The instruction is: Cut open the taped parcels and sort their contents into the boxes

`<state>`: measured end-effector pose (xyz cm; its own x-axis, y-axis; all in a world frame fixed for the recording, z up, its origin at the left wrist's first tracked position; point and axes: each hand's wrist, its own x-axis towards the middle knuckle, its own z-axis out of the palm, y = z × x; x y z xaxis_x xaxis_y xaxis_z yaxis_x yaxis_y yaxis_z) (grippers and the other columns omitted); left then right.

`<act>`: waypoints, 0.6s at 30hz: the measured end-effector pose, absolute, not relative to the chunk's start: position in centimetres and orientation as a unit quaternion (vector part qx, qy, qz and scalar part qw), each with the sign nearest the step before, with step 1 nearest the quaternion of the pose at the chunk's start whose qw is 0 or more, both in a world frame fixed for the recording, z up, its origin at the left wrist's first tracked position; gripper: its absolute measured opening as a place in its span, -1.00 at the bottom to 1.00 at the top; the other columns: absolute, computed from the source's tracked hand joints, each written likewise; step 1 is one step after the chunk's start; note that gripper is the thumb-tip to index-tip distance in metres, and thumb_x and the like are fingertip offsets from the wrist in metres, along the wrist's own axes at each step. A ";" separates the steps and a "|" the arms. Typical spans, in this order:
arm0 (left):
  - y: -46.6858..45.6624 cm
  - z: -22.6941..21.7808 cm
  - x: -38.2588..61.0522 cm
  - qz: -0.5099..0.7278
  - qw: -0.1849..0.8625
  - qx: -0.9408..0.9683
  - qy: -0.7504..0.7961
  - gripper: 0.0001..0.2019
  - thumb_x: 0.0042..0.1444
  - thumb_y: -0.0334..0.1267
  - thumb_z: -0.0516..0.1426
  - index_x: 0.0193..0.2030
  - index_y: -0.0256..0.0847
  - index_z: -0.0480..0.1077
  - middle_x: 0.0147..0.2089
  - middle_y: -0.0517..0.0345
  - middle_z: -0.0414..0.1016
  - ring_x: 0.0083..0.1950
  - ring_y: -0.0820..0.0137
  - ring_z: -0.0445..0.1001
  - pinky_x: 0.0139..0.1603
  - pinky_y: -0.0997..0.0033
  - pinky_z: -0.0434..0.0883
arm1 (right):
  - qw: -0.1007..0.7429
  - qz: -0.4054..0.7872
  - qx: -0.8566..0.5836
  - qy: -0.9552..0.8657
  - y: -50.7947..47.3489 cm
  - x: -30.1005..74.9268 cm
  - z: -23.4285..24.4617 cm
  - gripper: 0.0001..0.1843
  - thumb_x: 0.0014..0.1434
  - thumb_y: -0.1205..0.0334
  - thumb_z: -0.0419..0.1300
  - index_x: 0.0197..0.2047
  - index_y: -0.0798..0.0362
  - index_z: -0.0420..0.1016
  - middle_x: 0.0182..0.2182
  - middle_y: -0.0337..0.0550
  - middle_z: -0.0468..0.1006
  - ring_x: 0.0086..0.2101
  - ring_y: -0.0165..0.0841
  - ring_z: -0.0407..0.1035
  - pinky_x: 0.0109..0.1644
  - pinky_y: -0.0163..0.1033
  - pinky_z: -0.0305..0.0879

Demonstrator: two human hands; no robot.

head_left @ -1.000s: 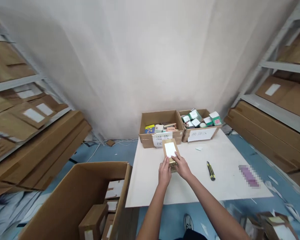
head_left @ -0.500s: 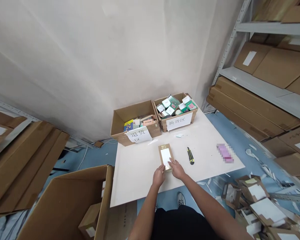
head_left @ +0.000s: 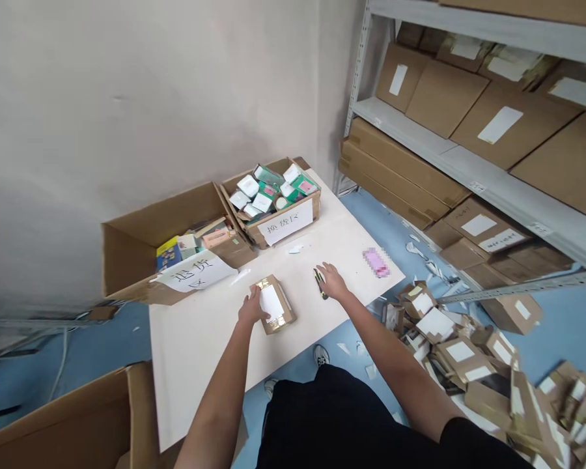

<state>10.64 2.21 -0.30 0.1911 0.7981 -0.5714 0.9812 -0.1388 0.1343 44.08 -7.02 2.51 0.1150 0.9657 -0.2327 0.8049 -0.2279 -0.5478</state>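
Two cartons, left carton and right carton, sit along the far edge of the tabletop. One parcel lies near the front edge, long axis toward the far-left corner. Your left hand touches its left side, grip unclear. One knife, just right, lies under your spread, unclosed right hand.
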 end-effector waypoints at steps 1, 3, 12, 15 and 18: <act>2.2 -0.7 10.8 -0.198 0.247 0.726 0.610 0.32 -0.19 -0.13 0.49 0.60 0.04 -0.25 0.67 -0.11 -0.24 0.61 -0.12 -0.08 0.39 0.01 0.29 | 0.133 0.284 -0.752 -0.580 -7.4 45.1 1.8 -0.28 0.30 0.37 0.14 0.51 0.05 0.20 0.49 0.07 0.13 0.46 -0.12 -0.05 0.48 0.02 0.06; 2.3 -1.1 11.0 -0.218 0.258 0.718 0.609 0.34 -0.17 -0.12 0.47 0.61 0.02 -0.32 0.68 -0.11 -0.31 0.60 -0.13 -0.03 0.35 0.02 0.32 | 0.113 0.299 -0.776 -0.544 -8.0 46.5 0.1 -0.29 0.32 0.34 0.14 0.51 0.06 0.19 0.47 0.10 0.17 0.45 -0.12 0.01 0.46 0.02 0.09; 1.9 -0.6 10.8 -0.242 0.267 0.697 0.620 0.30 -0.13 -0.12 0.43 0.62 0.06 -0.30 0.67 -0.08 -0.25 0.40 -0.08 0.34 0.15 0.09 0.48 | 0.041 0.379 -0.791 -0.479 -7.3 44.3 -8.0 -0.36 0.34 0.18 0.18 0.44 0.10 0.26 0.26 0.12 0.47 0.21 -0.15 0.41 0.24 -0.13 0.35; 1.6 -0.5 11.1 -0.238 0.271 0.692 0.625 0.30 -0.14 -0.14 0.44 0.62 0.10 -0.28 0.68 -0.04 -0.28 0.39 -0.07 0.35 0.16 0.09 0.48 | 0.045 0.350 -0.823 -0.445 -7.2 43.5 -9.9 -0.35 0.31 0.14 0.21 0.41 0.12 0.26 0.20 0.17 0.50 0.15 -0.14 0.46 0.17 -0.13 0.39; 1.3 -0.8 11.2 -0.228 0.283 0.685 0.631 0.34 -0.18 -0.16 0.48 0.62 0.14 -0.27 0.68 -0.05 -0.30 0.39 -0.08 0.36 0.18 0.07 0.47 | 0.075 0.338 -0.847 -0.403 -7.1 42.7 -11.1 -0.32 0.26 0.19 0.24 0.41 0.10 0.24 0.19 0.20 0.50 0.13 -0.13 0.48 0.13 -0.12 0.40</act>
